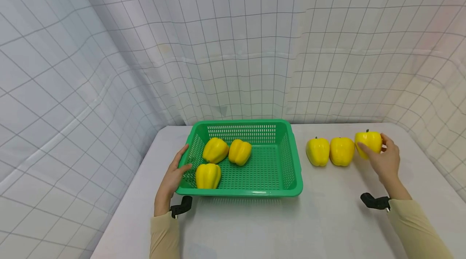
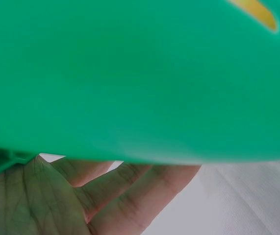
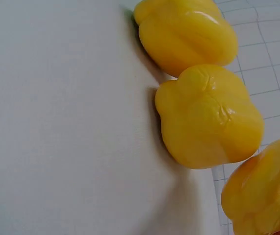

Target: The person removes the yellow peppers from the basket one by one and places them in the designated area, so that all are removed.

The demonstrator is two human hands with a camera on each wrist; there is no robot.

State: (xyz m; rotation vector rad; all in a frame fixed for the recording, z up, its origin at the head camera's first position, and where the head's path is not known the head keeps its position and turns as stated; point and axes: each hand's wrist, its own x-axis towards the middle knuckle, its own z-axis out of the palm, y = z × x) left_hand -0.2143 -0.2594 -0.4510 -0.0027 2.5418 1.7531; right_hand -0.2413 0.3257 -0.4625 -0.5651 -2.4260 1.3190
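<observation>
On the right, my right hand [image 1: 388,165] grips a yellow bell pepper [image 1: 370,141] between thumb and fingers, its green stem pointing up. In the right wrist view that bell pepper [image 3: 260,188] shows at the lower right, with only bits of fingertip visible. Left of it, two more yellow bell peppers [image 1: 342,151] [image 1: 318,152] stand side by side on the table. My left hand [image 1: 170,179] holds the left rim of a green plastic basket [image 1: 296,170], thumb over the edge and fingers along the outside. Inside the basket, three yellow bell peppers [image 1: 208,176] lie toward the left.
The white table [image 1: 255,230] extends in front of the basket and to both sides. White curtains with a dark grid [image 1: 233,48] hang behind and at the sides, reaching the table's back edge.
</observation>
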